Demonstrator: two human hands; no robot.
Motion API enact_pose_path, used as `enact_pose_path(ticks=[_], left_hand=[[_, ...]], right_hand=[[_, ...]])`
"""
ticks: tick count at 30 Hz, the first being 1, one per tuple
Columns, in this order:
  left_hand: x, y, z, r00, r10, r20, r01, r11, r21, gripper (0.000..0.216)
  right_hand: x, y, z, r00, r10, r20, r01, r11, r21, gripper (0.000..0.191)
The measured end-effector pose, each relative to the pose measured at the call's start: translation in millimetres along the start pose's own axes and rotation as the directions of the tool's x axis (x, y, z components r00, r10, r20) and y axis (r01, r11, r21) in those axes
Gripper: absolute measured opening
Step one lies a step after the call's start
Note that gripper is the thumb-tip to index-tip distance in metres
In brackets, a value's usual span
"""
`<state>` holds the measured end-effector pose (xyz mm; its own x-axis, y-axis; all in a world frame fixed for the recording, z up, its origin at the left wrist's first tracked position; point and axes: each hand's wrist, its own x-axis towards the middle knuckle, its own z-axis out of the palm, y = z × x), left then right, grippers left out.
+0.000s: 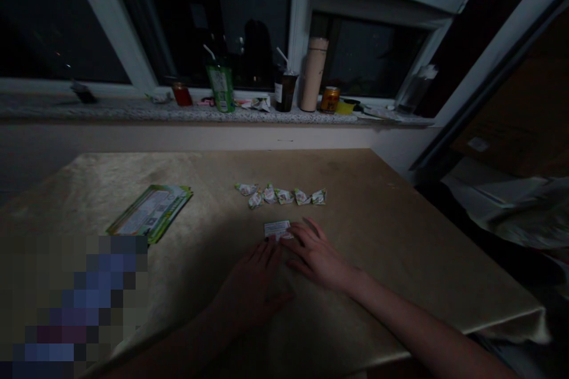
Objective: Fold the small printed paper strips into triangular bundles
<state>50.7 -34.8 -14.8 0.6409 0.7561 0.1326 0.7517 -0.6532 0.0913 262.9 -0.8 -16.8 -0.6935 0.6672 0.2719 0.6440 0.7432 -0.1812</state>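
A small printed card or packet (276, 228) lies flat on the cloth-covered table; its exact kind is too dark to tell. My right hand (313, 250) rests over its right edge with the fingers stretched out. At its near edge are the fingertips of my left hand (253, 284), which lies low with fingers extended and thumb apart. Several small wrapped pieces with twisted ends, like candies (284, 196), form a loose row just beyond. Over to the left lies a green-edged stack of flat packages (151, 212).
A granite windowsill (169, 112) behind the table holds a green cup with a straw (221, 87), a dark drink cup (284, 92), a pink flask (313, 74), a gold can (329, 100) and a red jar (182, 95). Blurred blocks cover the lower left. Cardboard boxes (511, 112) stand at right.
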Motion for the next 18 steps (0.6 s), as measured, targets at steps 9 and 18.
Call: enact_pose_path(ticks=[9, 18], left_hand=[[2, -23, -1, 0.997, 0.006, -0.079, 0.002, 0.995, 0.095, 0.062], [-5, -37, -3, 0.998, 0.056, 0.031, -0.057, 0.998, 0.026, 0.066]], right_hand=[[1, 3, 1, 0.999, -0.006, 0.052, 0.003, 0.998, 0.061, 0.044], [0, 2, -1, 0.998, 0.020, 0.061, -0.027, 0.994, 0.104, 0.048]])
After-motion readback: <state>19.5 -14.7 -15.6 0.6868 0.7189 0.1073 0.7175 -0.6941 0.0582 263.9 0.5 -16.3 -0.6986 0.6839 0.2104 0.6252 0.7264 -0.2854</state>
